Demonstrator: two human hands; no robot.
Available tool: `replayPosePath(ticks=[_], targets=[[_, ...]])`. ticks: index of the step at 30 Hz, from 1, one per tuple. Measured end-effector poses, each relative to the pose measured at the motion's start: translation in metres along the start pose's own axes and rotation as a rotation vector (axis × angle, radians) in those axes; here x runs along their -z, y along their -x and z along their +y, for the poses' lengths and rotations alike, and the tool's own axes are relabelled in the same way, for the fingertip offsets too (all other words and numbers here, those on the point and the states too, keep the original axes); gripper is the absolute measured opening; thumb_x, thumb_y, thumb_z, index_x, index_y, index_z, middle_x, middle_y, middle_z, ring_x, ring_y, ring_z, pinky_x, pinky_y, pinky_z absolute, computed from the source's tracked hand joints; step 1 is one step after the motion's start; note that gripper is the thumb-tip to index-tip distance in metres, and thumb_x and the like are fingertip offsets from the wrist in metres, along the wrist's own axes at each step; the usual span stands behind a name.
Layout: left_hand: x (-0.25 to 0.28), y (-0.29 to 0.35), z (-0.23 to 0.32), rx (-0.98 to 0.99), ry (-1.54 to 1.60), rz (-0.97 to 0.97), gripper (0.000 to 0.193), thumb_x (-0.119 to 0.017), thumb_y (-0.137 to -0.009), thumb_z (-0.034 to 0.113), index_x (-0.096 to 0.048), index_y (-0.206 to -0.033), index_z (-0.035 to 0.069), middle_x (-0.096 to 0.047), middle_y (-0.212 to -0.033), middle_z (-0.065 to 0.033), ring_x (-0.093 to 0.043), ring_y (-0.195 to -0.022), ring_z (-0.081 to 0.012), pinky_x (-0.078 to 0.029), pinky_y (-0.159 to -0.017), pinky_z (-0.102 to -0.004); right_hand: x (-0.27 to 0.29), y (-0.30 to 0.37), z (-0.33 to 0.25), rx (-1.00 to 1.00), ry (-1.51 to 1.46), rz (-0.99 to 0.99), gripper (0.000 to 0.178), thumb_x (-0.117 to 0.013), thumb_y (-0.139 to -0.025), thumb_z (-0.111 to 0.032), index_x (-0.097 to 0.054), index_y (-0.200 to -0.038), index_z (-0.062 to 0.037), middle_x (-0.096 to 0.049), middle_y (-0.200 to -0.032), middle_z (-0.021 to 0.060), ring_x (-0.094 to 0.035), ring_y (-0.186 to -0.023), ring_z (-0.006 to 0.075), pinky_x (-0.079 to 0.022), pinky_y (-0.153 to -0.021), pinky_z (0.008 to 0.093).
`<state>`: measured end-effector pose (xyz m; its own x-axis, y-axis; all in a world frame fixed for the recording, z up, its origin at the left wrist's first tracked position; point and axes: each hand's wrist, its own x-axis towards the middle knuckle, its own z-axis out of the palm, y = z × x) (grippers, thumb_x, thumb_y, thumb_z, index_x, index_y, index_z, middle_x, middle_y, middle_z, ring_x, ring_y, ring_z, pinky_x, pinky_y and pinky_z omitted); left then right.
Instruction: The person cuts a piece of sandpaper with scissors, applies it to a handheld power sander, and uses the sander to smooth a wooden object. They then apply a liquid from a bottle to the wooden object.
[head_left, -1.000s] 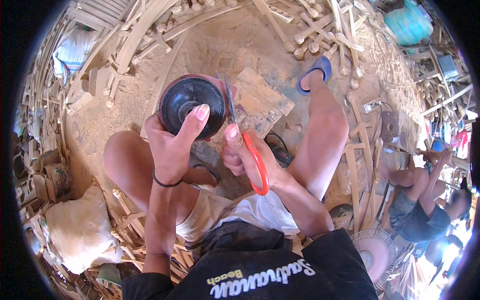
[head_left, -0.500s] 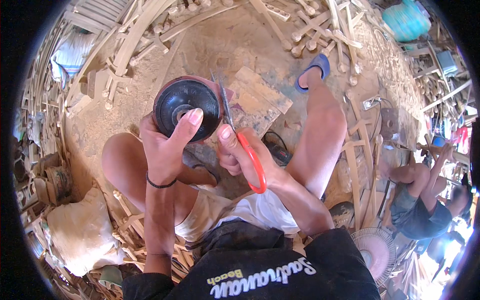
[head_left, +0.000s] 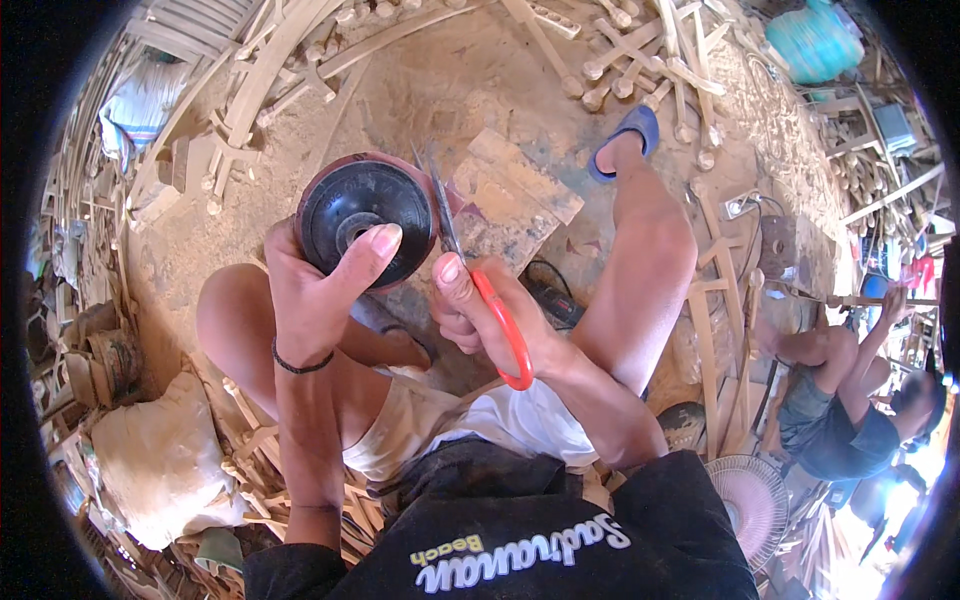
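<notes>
Dusty floor below the black disc; wooden board on the floor, right of the disc. Left hand clamped on the disc, thumb near its middle. Right hand lower right of the disc, closed round the scissors, blades slightly apart along the disc's right edge. Reddish sheet behind the disc, corner sticking out right. Probably best: follow the disc's edge closely, turn the disc not the wrist, left fingers clear of the blades.

You wear a black shirt with pale lettering, whitish shorts, a dark bracelet and a blue sandal.
</notes>
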<state>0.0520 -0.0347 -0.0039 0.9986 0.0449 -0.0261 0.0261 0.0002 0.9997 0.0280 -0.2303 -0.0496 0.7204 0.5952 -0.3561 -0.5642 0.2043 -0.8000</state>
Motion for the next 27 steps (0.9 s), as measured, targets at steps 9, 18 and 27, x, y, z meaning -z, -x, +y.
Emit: replayPosePath(ticks=[9, 18, 27], targets=[[0.006, -0.004, 0.01, 0.052, -0.044, -0.069, 0.02, -0.082, -0.084, 0.007, -0.075, -0.099, -0.003, -0.075, -0.088, -0.0022, -0.067, -0.077, -0.0077, -0.055, -0.072, -0.0246, 0.0, -0.002, 0.001, 0.054, 0.1, 0.004, 0.06, -0.045, -0.104, -0.066, -0.033, -0.072, -0.016, -0.03, -0.066, -0.0085, -0.025, -0.056, 0.0057, -0.019, -0.048, 0.0256], [0.008, -0.005, 0.006, 0.055, -0.039, -0.059, 0.023, -0.084, -0.082, 0.007, -0.075, -0.1, -0.003, -0.075, -0.089, -0.0031, -0.068, -0.077, -0.0078, -0.056, -0.073, -0.0251, -0.003, -0.001, -0.002, 0.005, -0.03, -0.026, 0.06, -0.045, -0.103, -0.068, -0.034, -0.074, -0.0157, -0.029, -0.066, -0.0081, -0.026, -0.055, 0.0052, -0.019, -0.048, 0.0258], [0.007, 0.0, 0.009, 0.117, -0.087, -0.014, 0.029, -0.086, -0.078, 0.015, -0.071, -0.097, -0.001, -0.072, -0.089, -0.0023, -0.065, -0.076, -0.0099, -0.053, -0.072, -0.0247, -0.006, -0.002, 0.001, 0.038, -0.019, -0.042, 0.062, -0.04, -0.103, -0.069, -0.035, -0.073, -0.0152, -0.029, -0.064, -0.0084, -0.026, -0.055, 0.0051, -0.018, -0.048, 0.0254]])
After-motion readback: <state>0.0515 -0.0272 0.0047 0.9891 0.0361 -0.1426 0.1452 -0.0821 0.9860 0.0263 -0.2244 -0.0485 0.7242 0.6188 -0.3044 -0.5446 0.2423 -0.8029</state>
